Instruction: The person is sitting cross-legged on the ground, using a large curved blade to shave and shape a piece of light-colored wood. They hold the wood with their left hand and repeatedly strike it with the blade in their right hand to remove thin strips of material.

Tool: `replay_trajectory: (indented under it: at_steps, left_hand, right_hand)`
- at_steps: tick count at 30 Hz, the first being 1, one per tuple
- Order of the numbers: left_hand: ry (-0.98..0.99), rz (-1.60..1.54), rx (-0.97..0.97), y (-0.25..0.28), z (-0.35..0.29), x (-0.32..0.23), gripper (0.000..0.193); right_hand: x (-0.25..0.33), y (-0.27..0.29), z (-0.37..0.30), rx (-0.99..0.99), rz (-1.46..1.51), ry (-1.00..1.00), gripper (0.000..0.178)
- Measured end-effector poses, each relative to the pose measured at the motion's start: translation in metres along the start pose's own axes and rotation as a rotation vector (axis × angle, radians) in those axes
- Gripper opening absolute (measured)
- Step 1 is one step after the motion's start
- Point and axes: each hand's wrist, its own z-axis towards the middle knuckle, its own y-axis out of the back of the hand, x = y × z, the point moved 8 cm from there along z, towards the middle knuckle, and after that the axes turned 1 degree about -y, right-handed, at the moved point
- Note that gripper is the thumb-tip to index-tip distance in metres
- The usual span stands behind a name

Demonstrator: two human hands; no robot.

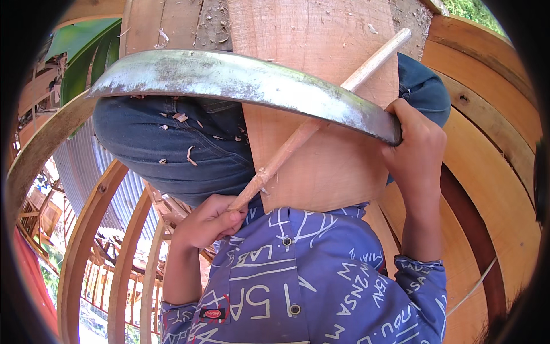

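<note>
My left hand (211, 222) is closed round the lower end of a peeled wooden stick (285, 150), near my waist. The stick slants up to the right over a flat wooden board (321, 172) at my lap. In my right hand (417, 135) is the dark right end of a wide curved strip (229, 80). Its face is glossy, mottled silver and green; whether it is bamboo or metal I cannot tell. The strip arches across my legs and passes over the stick, hiding part of it. Its left end narrows beside a brown curved length of wood (43, 135).
Pale shavings (180, 117) are scattered on my jeans (172, 155). Wooden planks (475, 200) lie at my right. Slats (126, 246) with gaps run along the left, corrugated metal sheeting (83, 166) beyond them. Green leaves (91, 63) show at the upper left.
</note>
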Motion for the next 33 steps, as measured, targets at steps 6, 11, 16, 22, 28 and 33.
replay_trajectory:
  at_steps: [6,11,16,22,28,33]
  left_hand:
    - [-0.026,0.024,0.075,-0.003,0.005,0.007,0.044]
    - [-0.031,0.047,0.011,-0.007,0.006,0.001,0.056]
    - [-0.068,0.076,-0.022,-0.008,0.007,-0.001,0.062]
    - [-0.061,0.062,0.029,-0.003,0.009,0.003,0.057]
    - [-0.07,0.072,-0.036,-0.006,0.007,0.001,0.061]
    - [-0.107,0.108,-0.046,-0.009,0.011,-0.005,0.058]
  right_hand:
    - [-0.014,0.006,-0.006,-0.069,-0.006,-0.05,0.02]
    - [-0.013,0.008,-0.008,-0.098,-0.02,-0.037,0.019]
    - [-0.014,0.008,-0.011,-0.104,-0.033,-0.051,0.019]
    - [0.007,0.002,-0.016,-0.097,-0.017,0.003,0.023]
    - [0.004,-0.001,-0.015,-0.134,-0.016,-0.005,0.02]
    - [-0.003,0.005,-0.019,-0.123,-0.018,-0.065,0.016]
